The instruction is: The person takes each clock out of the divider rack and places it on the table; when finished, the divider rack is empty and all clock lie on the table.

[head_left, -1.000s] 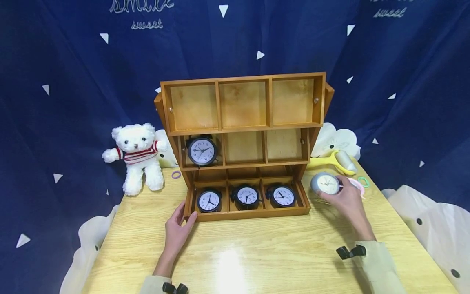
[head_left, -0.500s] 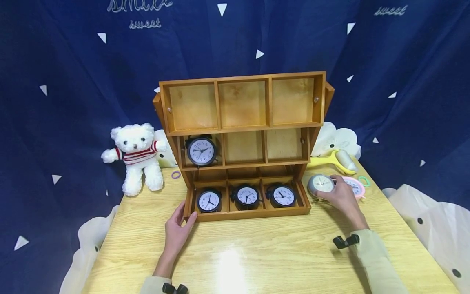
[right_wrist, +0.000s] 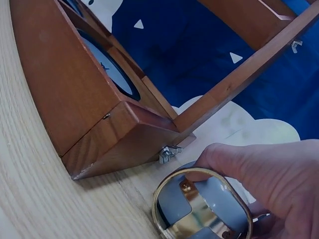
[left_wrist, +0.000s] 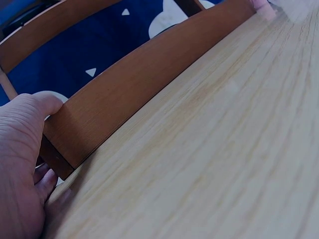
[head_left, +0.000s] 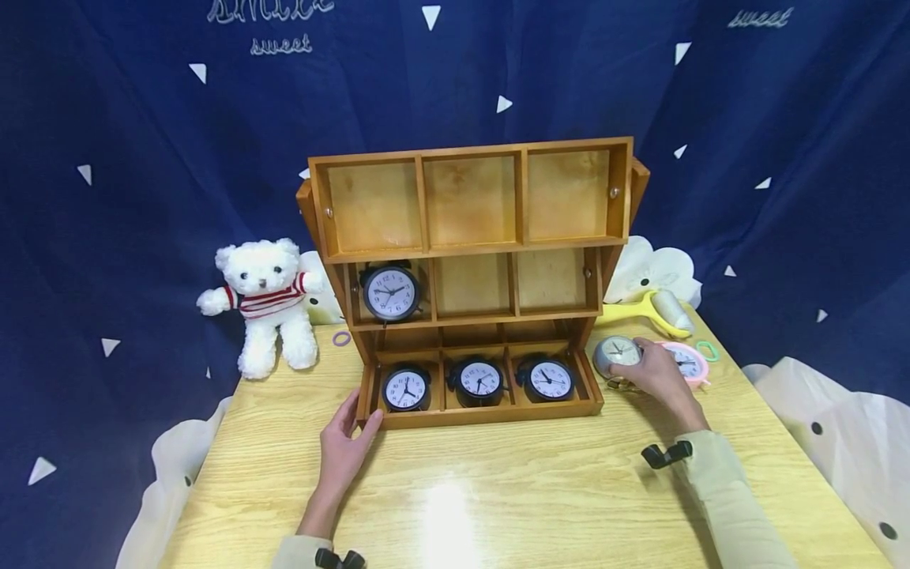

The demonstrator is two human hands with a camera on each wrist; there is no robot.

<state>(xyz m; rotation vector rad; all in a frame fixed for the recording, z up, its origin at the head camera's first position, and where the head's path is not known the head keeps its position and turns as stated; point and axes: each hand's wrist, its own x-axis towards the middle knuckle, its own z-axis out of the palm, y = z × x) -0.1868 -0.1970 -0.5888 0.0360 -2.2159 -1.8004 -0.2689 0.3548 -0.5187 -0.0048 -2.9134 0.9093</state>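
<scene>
A three-tier wooden shelf (head_left: 479,416) stands on the table. My left hand (head_left: 346,445) grips its lower left front corner; in the left wrist view the thumb lies over the front board (left_wrist: 114,84) and the fingers are at its side. Just beyond the shelf's right end, my right hand (head_left: 664,379) holds a small round grey alarm clock (head_left: 617,353), dial up and tilted. The right wrist view shows the clock's gold ring-shaped stand (right_wrist: 199,214) towards the camera. Black alarm clocks (head_left: 405,390) sit in all three bottom compartments, and another black clock (head_left: 391,292) is in the middle tier's left one.
Close behind my right hand lies a pink clock (head_left: 688,362), partly covered by it. A green ring (head_left: 707,351) and a yellow-handled roller (head_left: 643,310) lie nearby. On the left are a white teddy bear (head_left: 268,308) and a purple ring (head_left: 341,338).
My right hand has carried the grey clock a little left, closer to the shelf's side. More of the pink clock shows. My left hand stays on the shelf corner.
</scene>
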